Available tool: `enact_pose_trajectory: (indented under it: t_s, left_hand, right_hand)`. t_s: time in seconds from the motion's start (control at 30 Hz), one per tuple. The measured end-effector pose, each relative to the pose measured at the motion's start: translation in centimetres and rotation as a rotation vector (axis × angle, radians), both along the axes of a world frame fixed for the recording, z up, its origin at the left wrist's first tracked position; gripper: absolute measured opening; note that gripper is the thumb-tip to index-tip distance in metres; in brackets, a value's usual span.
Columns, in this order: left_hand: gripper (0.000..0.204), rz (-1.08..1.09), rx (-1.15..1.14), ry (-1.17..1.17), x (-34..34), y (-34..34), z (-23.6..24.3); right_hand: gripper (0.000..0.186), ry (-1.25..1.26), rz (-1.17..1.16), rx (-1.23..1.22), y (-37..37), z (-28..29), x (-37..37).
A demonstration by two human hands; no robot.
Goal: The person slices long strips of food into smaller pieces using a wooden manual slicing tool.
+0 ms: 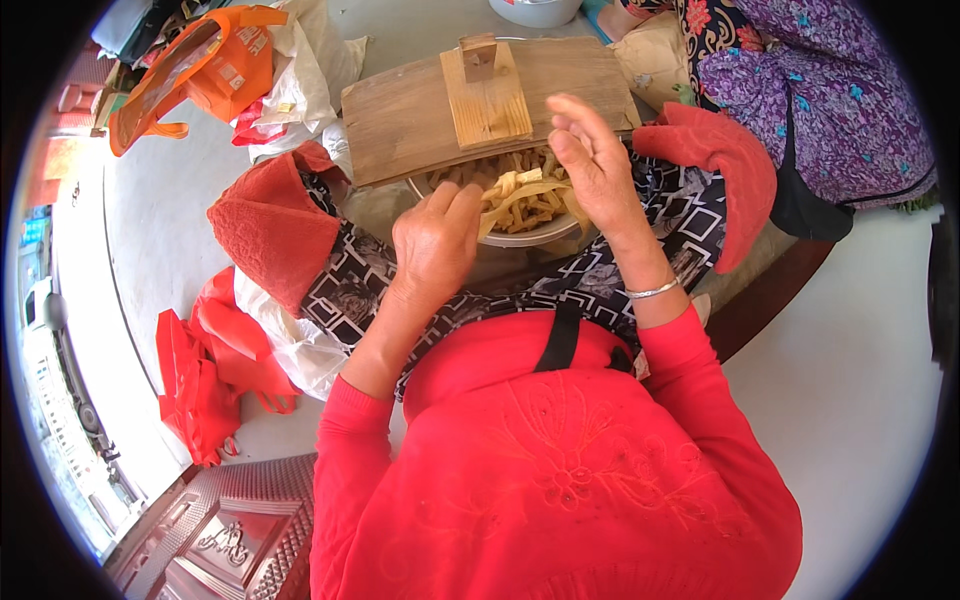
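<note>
A basin (520, 239) full of pale yellow-brown strips (535, 208) sits between my knees; I cannot tell what the strips are. Across its far side lies a wide wooden board (400, 120), with a smaller, lighter wood piece (487, 105) and a small upright block (478, 57) on top. My left hand (437, 240) is closed at the basin's left rim, and whatever its fingers may hold is hidden. Above the right side of the basin my right hand (592, 170) is raised, fingers stretched out and thumb apart, with nothing visible in it. A thin yellowish sheet (535, 190) lies over some strips.
Red cloths (275, 225) cover my knees. An orange bag (225, 65) and white plastic bags (310, 60) lie at the far left, a red bag (205, 375) nearer. Another person in purple floral clothing (810, 90) sits at the far right. A pale tub (535, 10) stands beyond the board.
</note>
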State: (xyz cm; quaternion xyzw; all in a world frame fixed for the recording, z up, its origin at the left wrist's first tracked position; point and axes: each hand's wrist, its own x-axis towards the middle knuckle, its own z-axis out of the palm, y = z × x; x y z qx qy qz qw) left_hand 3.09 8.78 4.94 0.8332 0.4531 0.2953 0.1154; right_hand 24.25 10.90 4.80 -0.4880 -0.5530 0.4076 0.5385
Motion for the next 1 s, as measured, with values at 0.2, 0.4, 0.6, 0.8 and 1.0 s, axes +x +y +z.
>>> enact_pose_trajectory:
  t_s: [0.2,0.4,0.6,0.8,1.0]
  left_hand:
    - [0.014,-0.04,-0.026,-0.039,0.4,2.3,1.5]
    - [0.011,-0.094,-0.187,-0.172,0.0,3.2,0.7]
    - [0.012,-0.151,-0.274,-0.256,1.3,4.8,0.2]
    - [0.02,-0.113,-0.812,-0.469,0.1,7.6,0.4]
    - [0.016,-0.004,-0.885,-0.627,-0.5,10.8,-0.7]
  right_hand:
    - [0.025,-0.301,0.439,-0.308,0.5,3.3,1.2]
    - [0.026,-0.632,0.41,0.087,0.6,1.8,3.3]
    - [0.023,0.154,0.429,-0.55,2.9,2.7,1.4]
    - [0.011,0.245,0.362,-0.494,4.5,1.8,0.7]
    - [0.01,-0.016,0.159,-0.28,6.5,-0.2,-0.1]
